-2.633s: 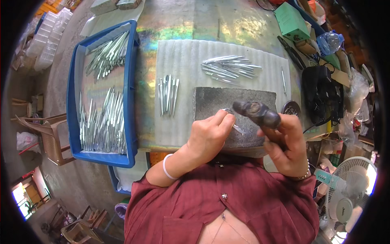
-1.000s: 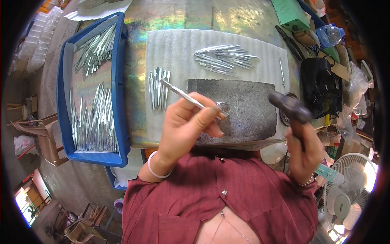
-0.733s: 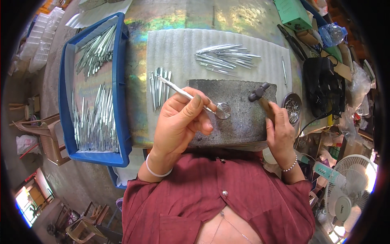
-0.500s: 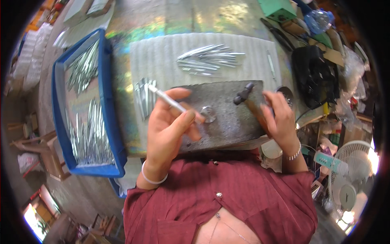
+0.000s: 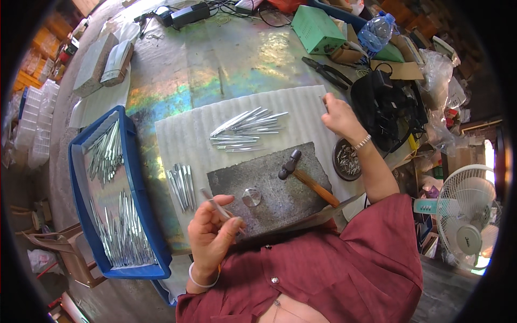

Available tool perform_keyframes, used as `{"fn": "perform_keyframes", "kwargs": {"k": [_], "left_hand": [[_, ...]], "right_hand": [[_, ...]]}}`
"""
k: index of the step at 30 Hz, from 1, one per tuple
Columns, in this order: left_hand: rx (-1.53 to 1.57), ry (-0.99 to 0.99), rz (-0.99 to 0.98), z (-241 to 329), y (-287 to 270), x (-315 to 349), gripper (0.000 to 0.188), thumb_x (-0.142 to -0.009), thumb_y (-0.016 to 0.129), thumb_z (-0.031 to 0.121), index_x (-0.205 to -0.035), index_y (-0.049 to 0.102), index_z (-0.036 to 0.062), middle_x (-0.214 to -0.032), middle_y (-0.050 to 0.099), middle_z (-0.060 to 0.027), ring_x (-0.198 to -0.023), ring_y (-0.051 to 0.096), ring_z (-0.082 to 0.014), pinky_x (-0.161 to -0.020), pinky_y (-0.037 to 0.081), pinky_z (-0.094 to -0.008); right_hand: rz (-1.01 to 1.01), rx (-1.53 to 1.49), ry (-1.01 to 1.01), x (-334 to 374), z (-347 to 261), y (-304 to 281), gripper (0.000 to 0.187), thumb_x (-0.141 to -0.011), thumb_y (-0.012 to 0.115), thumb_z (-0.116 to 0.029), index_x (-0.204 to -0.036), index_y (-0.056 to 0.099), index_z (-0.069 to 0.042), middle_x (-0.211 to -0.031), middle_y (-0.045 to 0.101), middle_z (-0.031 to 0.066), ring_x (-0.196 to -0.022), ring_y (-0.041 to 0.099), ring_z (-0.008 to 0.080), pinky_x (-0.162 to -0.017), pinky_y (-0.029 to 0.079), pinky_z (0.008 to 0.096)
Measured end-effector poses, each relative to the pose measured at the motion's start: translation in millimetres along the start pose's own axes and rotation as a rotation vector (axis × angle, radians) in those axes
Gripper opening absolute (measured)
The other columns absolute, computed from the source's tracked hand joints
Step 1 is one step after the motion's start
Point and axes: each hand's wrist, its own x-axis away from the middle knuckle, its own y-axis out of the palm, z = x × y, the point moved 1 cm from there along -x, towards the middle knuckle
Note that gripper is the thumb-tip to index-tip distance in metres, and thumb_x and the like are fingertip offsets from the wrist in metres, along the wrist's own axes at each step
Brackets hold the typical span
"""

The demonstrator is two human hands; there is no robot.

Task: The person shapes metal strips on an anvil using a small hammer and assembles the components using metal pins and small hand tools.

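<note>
My left hand (image 5: 210, 231) pinches a slender silver metal rod (image 5: 215, 205), raised over the near left corner of a dark flat block (image 5: 269, 185). A shiny round metal piece (image 5: 251, 197) sits on the block. The hammer (image 5: 308, 183), with dark head and wooden handle, lies across the block's right side, untouched. My right hand (image 5: 343, 118) is closed at the far right corner of the white foam sheet (image 5: 183, 129), where a single thin rod lay; only a small tip shows at the fingers. Several silver rods (image 5: 250, 126) lie heaped behind the block, others (image 5: 181, 185) left of it.
A blue tray (image 5: 141, 199) with two groups of rods stands at the left. A round dish (image 5: 344, 167) of small metal bits sits beneath my right forearm. Pliers (image 5: 329, 72), a black bag-like bundle (image 5: 385, 102), a green box (image 5: 318, 29) and a bottle (image 5: 375, 33) crowd the far right.
My right hand has moved from beside the hammer handle to the foam sheet's far right corner and closed there. The view has shifted; my left hand still holds its rod.
</note>
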Motion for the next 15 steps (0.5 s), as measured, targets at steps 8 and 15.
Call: {"fn": "perform_keyframes", "kwargs": {"k": [8, 15], "left_hand": [[-0.096, 0.084, -0.181, -14, 4, -14, 0.024, -0.090, 0.054, -0.001, -0.113, 0.058, -0.0032, -0.073, 0.064, -0.0032, -0.064, 0.056, -0.0060, -0.057, 0.045, -0.0199], [0.120, 0.106, -0.232, -26, 19, -10, 0.023, -0.089, 0.056, -0.003, -0.112, 0.055, -0.0028, -0.092, 0.067, -0.0076, -0.085, 0.062, -0.0095, -0.074, 0.051, -0.0233]], "right_hand": [[-0.438, -1.065, 0.057, 92, -126, -94, 0.015, -0.092, 0.051, -0.010, -0.100, 0.056, 0.002, -0.070, 0.057, 0.0013, -0.057, 0.054, 0.0036, -0.050, 0.042, 0.0175], [-0.487, -1.244, -0.090, 121, -179, -62, 0.011, -0.091, 0.054, -0.003, -0.100, 0.055, 0.002, -0.071, 0.060, 0.0033, -0.056, 0.058, 0.0061, -0.052, 0.046, 0.0190]]}}
